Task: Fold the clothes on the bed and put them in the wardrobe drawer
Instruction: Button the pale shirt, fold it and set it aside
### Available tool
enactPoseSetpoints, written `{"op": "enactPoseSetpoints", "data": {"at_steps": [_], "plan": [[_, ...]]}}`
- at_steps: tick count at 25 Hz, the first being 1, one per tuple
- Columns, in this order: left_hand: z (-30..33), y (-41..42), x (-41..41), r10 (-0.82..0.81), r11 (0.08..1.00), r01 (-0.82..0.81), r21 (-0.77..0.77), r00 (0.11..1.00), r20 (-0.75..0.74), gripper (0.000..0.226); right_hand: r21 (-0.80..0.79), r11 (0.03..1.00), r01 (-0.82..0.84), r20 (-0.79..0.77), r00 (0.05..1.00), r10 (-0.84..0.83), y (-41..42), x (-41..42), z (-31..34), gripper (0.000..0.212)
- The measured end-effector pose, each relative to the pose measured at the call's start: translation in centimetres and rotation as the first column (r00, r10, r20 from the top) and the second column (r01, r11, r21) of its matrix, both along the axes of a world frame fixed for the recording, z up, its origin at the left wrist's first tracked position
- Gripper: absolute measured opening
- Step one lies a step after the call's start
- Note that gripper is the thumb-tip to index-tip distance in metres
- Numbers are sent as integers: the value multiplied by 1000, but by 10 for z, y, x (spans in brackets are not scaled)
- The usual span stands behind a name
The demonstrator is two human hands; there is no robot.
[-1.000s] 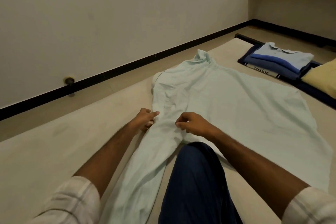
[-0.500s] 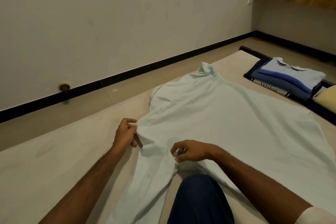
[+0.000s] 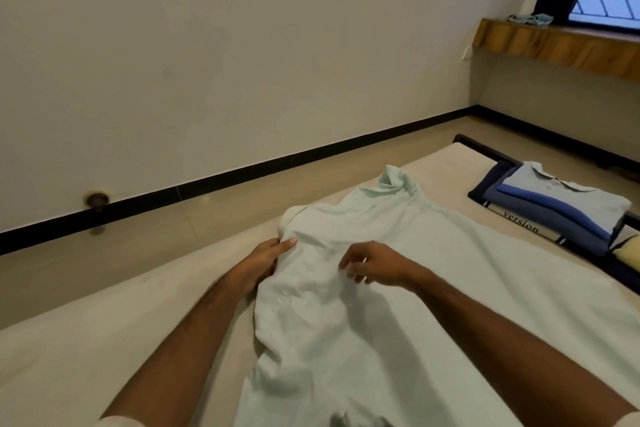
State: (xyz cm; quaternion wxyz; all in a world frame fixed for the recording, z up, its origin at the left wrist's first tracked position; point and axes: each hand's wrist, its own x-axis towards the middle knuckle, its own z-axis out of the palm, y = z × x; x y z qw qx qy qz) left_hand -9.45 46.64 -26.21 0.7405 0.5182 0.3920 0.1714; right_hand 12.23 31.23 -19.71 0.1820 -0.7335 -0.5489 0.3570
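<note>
— Pale mint cloth, is that the piece you work on?

— Yes. It is a pale green shirt [image 3: 398,288], and it lies spread over the middle of the bed [image 3: 86,357], with its collar toward the far edge and its lower part coming down to me at the near edge.

— What does your left hand [image 3: 265,262] do?

— It is at the left side of the shirt, below the sleeve. My thumb lies on top of the cloth and the fingers go under the edge, so I hold the fabric there.

— And the right hand [image 3: 372,263]?

— It is over the middle of the shirt, near the left one. The fingers hang loosely bent and point down to the cloth. I cannot tell if the tips touch it, but they hold nothing.

— Is something else on the bed?

— At the far right corner there is a stack of folded clothes [image 3: 557,208]: a light blue polo on top, darker blue pieces under it. Beside the stack, at the right edge, a bit of a yellow pillow [image 3: 628,251] shows.
</note>
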Motion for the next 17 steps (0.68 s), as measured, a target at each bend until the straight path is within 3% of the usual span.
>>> {"op": "enactPoseSetpoints", "data": {"at_steps": [3, 6, 8, 10, 12, 13, 15, 17], "plan": [[-10, 12, 2, 127, 984, -139, 111, 986, 108, 43, 179, 984, 22, 159, 986, -51, 63, 29, 21, 20], [-31, 22, -1, 306, 920, -347, 184, 927, 217, 55, 267, 964, 3, 285, 955, -82, 126, 52, 27, 28], [-40, 27, 0, 369, 894, -417, 166, 893, 256, 54, 207, 977, -50, 369, 929, -31, 164, 64, 16, 37], [-39, 29, -2, 369, 903, -408, 133, 897, 245, 52, 0, 992, -126, 412, 904, 115, 192, 68, -4, 49], [-36, 29, -10, 276, 942, -305, 138, 942, 192, 71, -232, 957, -173, 399, 881, 256, 212, 66, -23, 53], [-29, 28, -16, 189, 964, -209, 162, 973, 130, 88, -260, 945, -201, 413, 861, 297, 218, 67, -25, 48], [-21, 30, -28, -72, 973, 84, 215, 995, -64, 118, -191, 953, -236, 394, 870, 294, 226, 65, -29, 30], [-14, 28, -35, -261, 918, 311, 248, 941, -213, 132, -23, 978, -206, 285, 936, 204, 226, 66, -30, 16]]}}
